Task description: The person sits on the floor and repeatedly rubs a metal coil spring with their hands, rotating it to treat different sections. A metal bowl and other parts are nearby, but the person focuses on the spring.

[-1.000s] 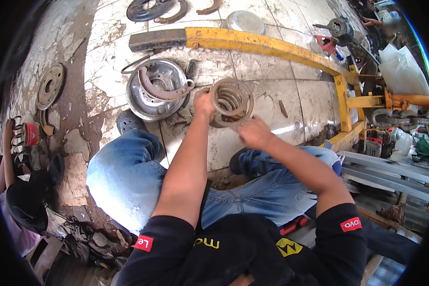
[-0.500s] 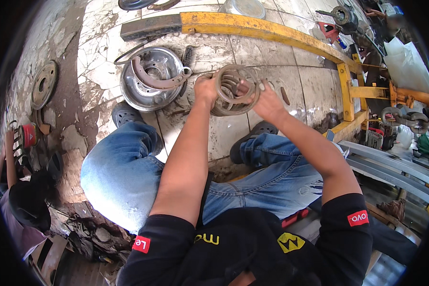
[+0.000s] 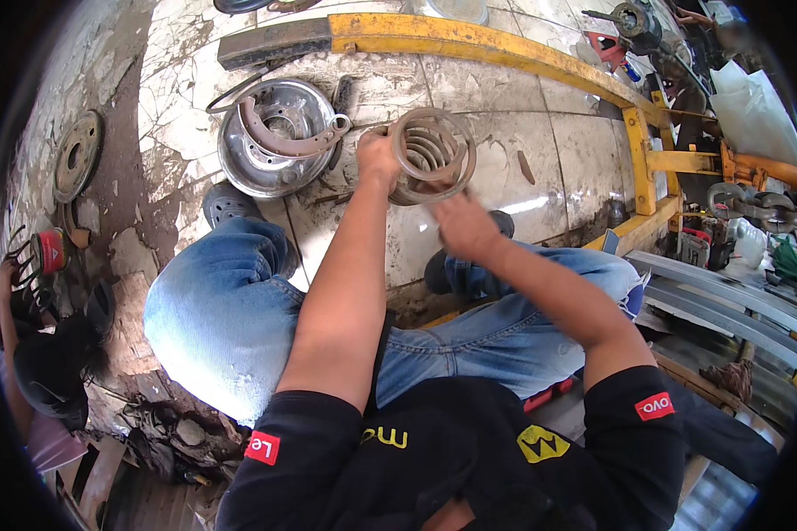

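Observation:
A worn coil spring (image 3: 429,152) is held up over the tiled floor between my feet, its open end facing up. My left hand (image 3: 378,159) is closed around its left side. At the spring's lower right edge is my right hand (image 3: 465,228); its fingers are smeared and partly hidden, so whether they grip the coil I cannot tell. Left of the spring, a shiny round metal dish (image 3: 261,177) lies on the tiles. A curved brake shoe (image 3: 279,143) rests across it, its ringed end toward my left hand.
A yellow steel frame (image 3: 469,34) runs along the far side and down the right. On the left lie a rusty disc (image 3: 78,157) and a red can (image 3: 51,251), near another person in a dark cap (image 3: 51,372). Metal rails (image 3: 726,301) and a chain (image 3: 753,205) are at right.
My right hand has moved down and left from the spring's right side to its lower edge. The spring stays in my left hand. The whole view has shifted slightly.

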Action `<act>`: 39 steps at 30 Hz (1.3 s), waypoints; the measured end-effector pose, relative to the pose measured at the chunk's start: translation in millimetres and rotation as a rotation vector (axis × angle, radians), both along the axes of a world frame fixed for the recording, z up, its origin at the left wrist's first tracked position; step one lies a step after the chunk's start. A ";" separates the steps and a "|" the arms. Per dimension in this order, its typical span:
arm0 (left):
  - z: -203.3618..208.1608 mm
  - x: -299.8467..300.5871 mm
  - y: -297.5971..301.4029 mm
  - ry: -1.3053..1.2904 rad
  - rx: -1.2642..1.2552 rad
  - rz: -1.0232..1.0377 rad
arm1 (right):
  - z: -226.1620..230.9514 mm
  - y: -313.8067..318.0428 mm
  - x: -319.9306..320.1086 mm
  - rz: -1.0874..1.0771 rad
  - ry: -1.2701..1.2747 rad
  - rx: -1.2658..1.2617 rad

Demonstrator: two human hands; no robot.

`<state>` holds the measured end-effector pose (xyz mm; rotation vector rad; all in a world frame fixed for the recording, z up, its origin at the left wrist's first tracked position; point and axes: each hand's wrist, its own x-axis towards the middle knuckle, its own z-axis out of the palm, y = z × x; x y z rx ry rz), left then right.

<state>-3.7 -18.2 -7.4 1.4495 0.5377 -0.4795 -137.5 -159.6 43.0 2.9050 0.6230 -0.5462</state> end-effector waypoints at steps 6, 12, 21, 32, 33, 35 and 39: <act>-16.4 -2.3 4.1 0.009 -0.025 0.062 | -7.1 -18.0 25.7 -0.026 -0.250 -0.165; -5.0 -6.0 5.5 -0.073 -0.100 0.120 | 0.5 0.0 13.2 -0.060 -0.076 -0.060; -66.6 -3.7 5.2 -0.320 0.188 -0.028 | -7.7 -1.8 17.0 -0.009 -0.037 -0.066; 2.4 -15.1 -5.4 -0.038 0.050 0.102 | -18.5 -4.2 11.1 -0.158 -0.201 -0.103; 1.0 -11.5 -9.8 -0.057 0.018 0.135 | -17.6 -5.5 13.2 -0.168 -0.301 -0.113; -3.7 -9.4 -7.1 -0.096 0.088 0.048 | -20.0 2.4 0.2 -0.083 -0.145 -0.196; 10.3 -11.2 -5.8 -0.073 0.010 0.111 | -15.1 -13.9 17.5 -0.121 -0.160 -0.035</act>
